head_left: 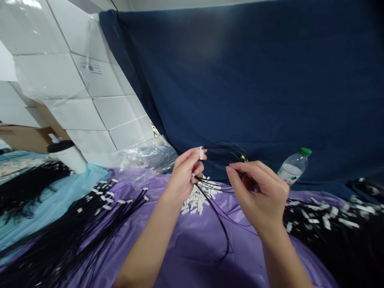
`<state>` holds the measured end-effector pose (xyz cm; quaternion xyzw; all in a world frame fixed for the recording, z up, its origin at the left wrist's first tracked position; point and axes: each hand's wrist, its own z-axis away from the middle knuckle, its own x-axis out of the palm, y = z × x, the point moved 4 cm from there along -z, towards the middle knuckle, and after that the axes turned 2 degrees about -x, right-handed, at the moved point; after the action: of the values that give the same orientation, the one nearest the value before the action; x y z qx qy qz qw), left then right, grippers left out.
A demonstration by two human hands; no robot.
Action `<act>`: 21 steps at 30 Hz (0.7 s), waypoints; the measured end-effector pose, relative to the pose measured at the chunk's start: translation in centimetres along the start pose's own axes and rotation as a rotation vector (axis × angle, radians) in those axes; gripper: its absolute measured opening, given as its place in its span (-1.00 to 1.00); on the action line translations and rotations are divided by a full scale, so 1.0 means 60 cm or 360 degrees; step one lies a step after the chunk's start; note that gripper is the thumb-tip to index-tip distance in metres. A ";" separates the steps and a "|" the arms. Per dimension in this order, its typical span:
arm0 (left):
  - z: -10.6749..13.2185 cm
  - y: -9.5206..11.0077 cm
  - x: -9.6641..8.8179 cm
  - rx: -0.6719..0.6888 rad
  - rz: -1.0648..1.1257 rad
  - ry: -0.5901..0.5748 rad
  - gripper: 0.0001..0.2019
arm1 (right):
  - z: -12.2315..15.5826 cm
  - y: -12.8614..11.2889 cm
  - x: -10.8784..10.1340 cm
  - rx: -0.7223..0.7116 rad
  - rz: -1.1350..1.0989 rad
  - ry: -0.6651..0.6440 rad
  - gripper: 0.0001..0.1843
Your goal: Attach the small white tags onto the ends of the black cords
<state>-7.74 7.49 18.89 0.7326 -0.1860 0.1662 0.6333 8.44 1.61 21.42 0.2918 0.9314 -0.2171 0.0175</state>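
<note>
My left hand [183, 173] pinches a small white plastic connector [201, 153] between thumb and forefinger, with thin black wires [220, 145] running out of it to the right. A second white connector [193, 177] sits lower in the same hand, its black wires trailing right and looping down. To the right, my right hand [259, 188] is closed, thumb against forefinger, on the black wires. Their loose ends show near its fingertips, with small metallic tips. Below and behind my left hand lies a pile of loose white connectors [195, 202] on the purple plastic sheet [198, 248].
Bundles of black wires with white connectors [75, 224] lie at left, and another heap [336, 228] at right. A bottle with a green cap [292, 166] stands behind my right hand. White boxes [84, 76], a cup [67, 156] and a dark blue cloth [240, 80] are around the table.
</note>
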 end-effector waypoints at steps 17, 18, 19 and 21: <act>0.009 0.009 0.008 0.0042 0.0008 -0.0052 -0.83 | 0.001 -0.009 0.000 0.0004 0.0000 -0.0048 -0.93; 0.009 0.010 0.008 0.0048 0.0007 -0.0051 -0.83 | 0.001 -0.008 0.000 0.0004 0.0000 -0.0049 -0.93; 0.009 0.010 0.008 0.0055 0.0006 -0.0049 -0.83 | 0.001 -0.008 0.000 0.0003 -0.0001 -0.0048 -0.93; 0.010 0.012 0.009 0.0071 0.0005 -0.0045 -0.84 | 0.001 -0.008 0.001 0.0000 -0.0004 -0.0057 -0.93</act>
<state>-7.63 6.80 19.66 0.7485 -0.1924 0.1610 0.6139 8.12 1.23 21.55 0.2867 0.9313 -0.2223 0.0339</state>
